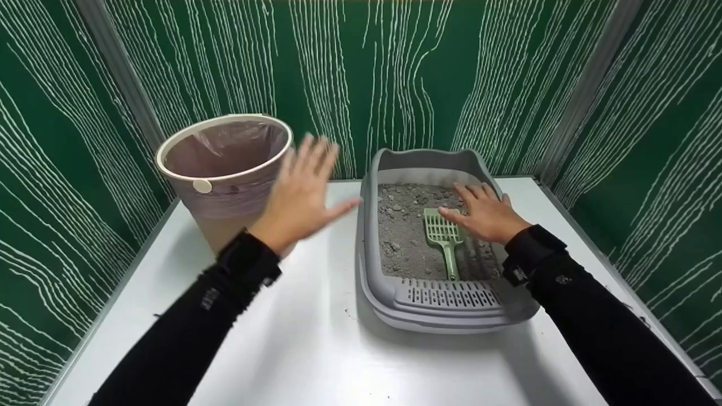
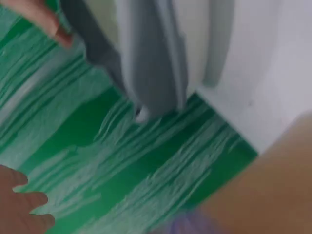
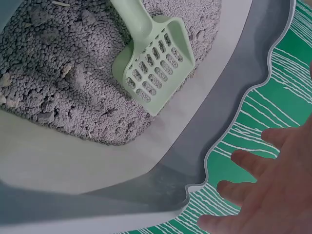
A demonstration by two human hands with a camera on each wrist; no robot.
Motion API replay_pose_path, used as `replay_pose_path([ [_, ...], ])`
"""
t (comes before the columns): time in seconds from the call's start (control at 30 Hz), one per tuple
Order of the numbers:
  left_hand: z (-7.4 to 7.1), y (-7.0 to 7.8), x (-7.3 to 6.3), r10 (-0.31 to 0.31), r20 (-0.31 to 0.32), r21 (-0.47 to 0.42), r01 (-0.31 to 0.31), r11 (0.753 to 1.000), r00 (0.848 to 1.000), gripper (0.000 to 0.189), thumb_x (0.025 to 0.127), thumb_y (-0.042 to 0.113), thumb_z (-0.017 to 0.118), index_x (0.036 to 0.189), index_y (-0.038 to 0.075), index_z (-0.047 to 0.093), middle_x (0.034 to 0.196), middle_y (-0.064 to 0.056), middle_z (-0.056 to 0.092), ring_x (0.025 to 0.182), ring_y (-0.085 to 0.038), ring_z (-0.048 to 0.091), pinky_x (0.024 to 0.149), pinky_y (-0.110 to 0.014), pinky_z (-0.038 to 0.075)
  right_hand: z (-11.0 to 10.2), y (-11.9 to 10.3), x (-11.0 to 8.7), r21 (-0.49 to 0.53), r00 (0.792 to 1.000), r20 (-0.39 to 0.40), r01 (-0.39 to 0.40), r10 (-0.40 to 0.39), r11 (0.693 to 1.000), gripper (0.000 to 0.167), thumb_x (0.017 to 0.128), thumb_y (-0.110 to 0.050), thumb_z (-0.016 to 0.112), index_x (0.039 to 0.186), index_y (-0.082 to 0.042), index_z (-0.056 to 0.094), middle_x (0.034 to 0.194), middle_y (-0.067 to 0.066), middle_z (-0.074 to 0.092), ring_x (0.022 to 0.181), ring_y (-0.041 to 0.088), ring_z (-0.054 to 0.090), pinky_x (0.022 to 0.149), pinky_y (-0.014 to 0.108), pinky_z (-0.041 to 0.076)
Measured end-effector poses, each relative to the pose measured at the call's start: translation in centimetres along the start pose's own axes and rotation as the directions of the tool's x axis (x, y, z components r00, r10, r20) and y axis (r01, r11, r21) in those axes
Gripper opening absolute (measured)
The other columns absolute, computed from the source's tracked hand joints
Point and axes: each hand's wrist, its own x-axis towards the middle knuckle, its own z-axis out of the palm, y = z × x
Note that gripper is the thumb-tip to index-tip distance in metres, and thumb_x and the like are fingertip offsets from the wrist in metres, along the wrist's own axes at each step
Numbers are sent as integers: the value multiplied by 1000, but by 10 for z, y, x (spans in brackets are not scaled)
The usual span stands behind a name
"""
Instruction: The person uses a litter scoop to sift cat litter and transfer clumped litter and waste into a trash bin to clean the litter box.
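A grey litter box (image 1: 379,285) stands right of centre in the head view, holding grey litter (image 1: 403,254). On the litter lies a green slotted scoop (image 1: 443,228), its handle toward the near edge; the right wrist view shows the slotted scoop head (image 3: 158,66) close up. My right hand (image 1: 486,217) hovers over the box with fingers spread, overlapping the scoop's corner in the head view and holding nothing. Raised between bin and box, my left hand (image 1: 302,194) has straight, spread fingers, slightly blurred, and is empty. Its fingers (image 2: 24,204) show at the left wrist view's lower left.
On the left stands a beige bin (image 1: 217,225) with a pale rim and a thin purplish liner (image 1: 225,146). Bin and litter box share a white table (image 1: 304,338). Green walls (image 1: 338,73) with white wavy lines enclose the back and sides.
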Motion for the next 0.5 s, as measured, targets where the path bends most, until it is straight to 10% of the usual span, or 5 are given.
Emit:
replay_pose_path([
  [0.2,-34,-55,5,-165,-113,44,171,984,980,107,100,76,50,169,2,17,176,-18,13,163,-41,7,128,-54,-2,-6,4,-2,-10,1000,-3,5,-5,1000,99,106,-75,32,170,-3,13,173,31,11,156,61,2,113,82,-7],
  [0.37,-24,-95,-8,-313,-100,15,316,949,945,102,99,67,61,166,-1,26,164,-29,36,152,-50,33,123,-66,22,-8,3,-3,-17,1000,-15,5,-6,1000,98,106,-74,33,170,-2,15,173,29,12,156,60,3,114,82,-6],
  [0.5,-10,-106,-19,-356,-117,34,362,932,927,74,99,58,69,137,-5,59,123,-30,65,113,-53,65,93,-66,49,-7,1,-4,-8,1000,-13,7,-7,1000,97,106,-75,33,170,-4,16,174,28,13,157,59,3,116,80,-7],
])
